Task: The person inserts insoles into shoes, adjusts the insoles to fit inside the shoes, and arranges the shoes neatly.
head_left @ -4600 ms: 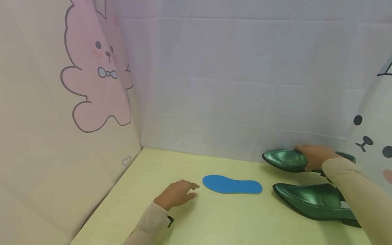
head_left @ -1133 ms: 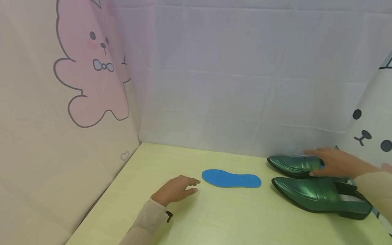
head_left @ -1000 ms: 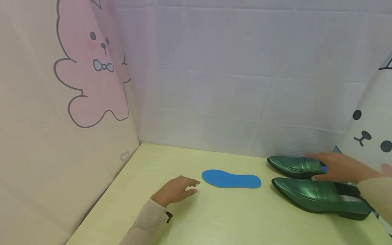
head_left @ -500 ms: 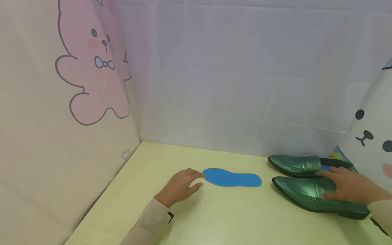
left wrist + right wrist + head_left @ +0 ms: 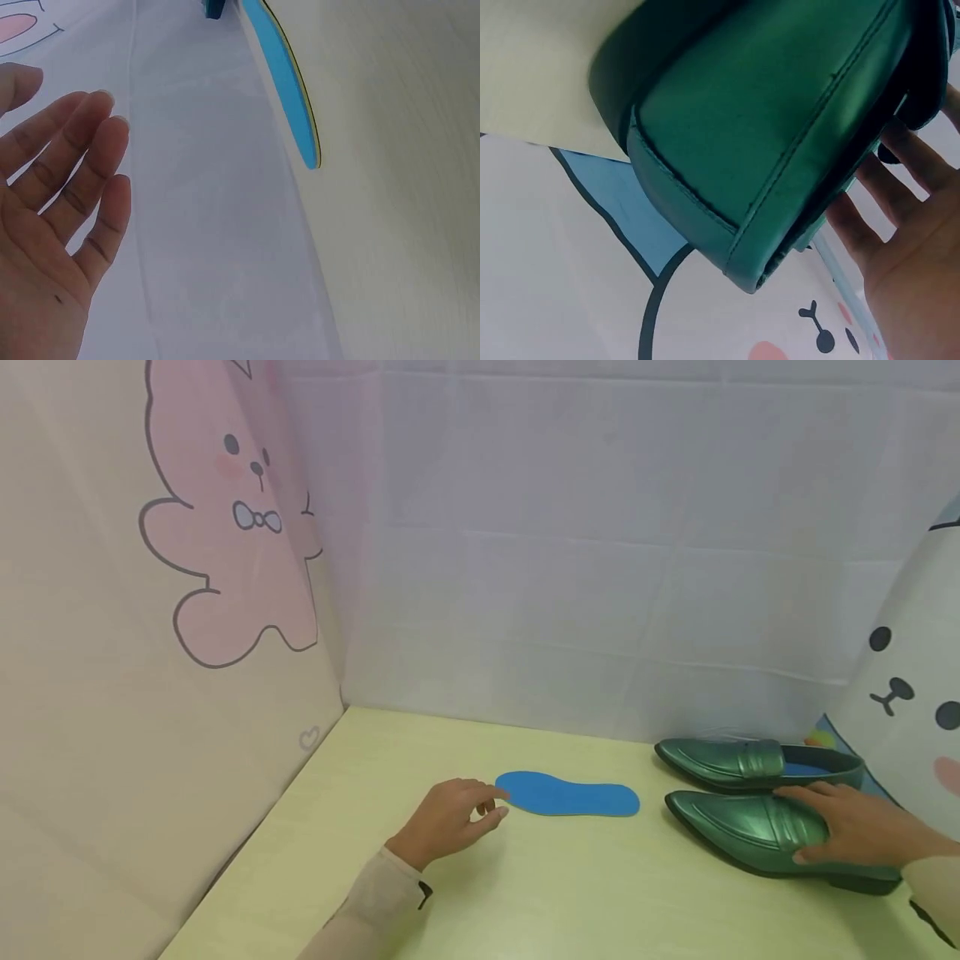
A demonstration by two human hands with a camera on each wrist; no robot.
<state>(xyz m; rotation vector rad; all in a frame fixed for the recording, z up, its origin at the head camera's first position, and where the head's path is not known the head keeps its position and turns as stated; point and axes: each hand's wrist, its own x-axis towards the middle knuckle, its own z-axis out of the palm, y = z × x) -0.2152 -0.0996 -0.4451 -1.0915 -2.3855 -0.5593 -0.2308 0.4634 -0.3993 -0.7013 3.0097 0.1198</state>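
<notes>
Two green metallic loafers lie side by side at the right of the head view, toes pointing left. In the far loafer (image 5: pixel 705 762) a blue lining (image 5: pixel 806 770) shows. My right hand (image 5: pixel 866 827) is over the near loafer (image 5: pixel 750 828), thumb at its near side and fingers at its opening. The right wrist view has that loafer's heel (image 5: pixel 742 127) close up, with fairly straight fingers behind its rim. A blue insole (image 5: pixel 573 797) lies flat, left of the shoes. At its left end is my left hand (image 5: pixel 453 818), fingers loosely bent, holding nothing.
The pale yellow tabletop (image 5: pixel 525 893) spreads in front of the hands. White cloth (image 5: pixel 517 610) hangs at the back. A pink rabbit print (image 5: pixel 232 577) is on the left cloth, and another animal print (image 5: pixel 907 693) is on the right.
My right hand has let go of the far loafer and come forward to the near one. The far loafer sits closer to the near one. My left hand has edged right to the insole.
</notes>
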